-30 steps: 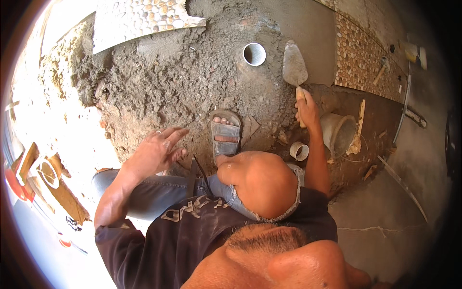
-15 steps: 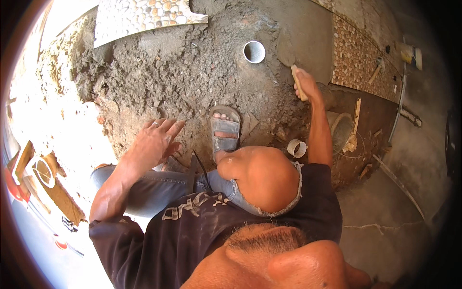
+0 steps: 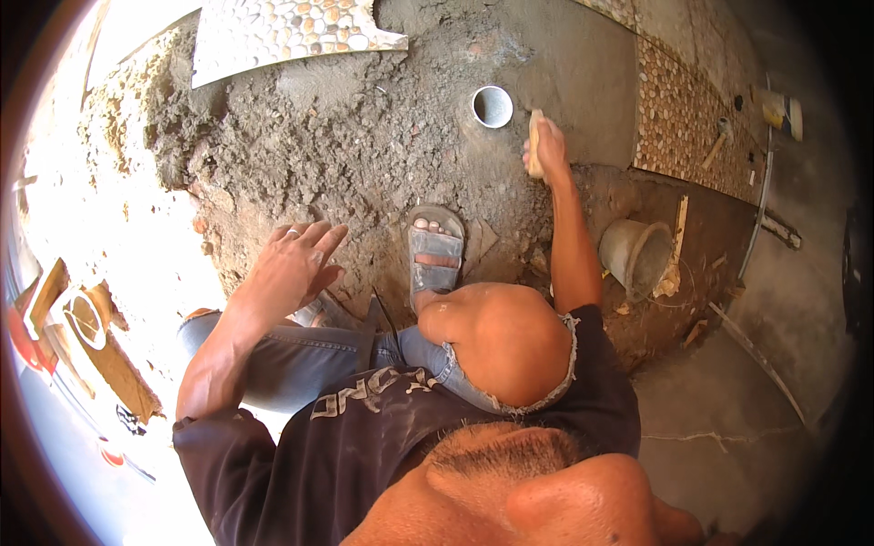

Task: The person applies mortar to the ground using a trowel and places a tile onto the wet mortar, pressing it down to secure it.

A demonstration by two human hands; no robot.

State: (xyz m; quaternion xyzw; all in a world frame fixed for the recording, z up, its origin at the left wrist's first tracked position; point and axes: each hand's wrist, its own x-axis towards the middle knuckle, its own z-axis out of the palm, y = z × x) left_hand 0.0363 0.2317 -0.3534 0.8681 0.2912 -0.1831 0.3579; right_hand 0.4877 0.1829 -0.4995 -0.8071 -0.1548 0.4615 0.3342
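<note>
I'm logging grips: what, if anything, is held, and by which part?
The right hand grips a tool by its pale handle; the rest is unclear. The left hand holds nothing.

We count one left hand, one right hand, one gripped wooden handle, one upright pipe and one grey bucket.

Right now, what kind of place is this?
Probably a building site: there's what looks like rough grey mortar, a round pipe opening set in it, and pebble-patterned tiles along its edges.
</note>
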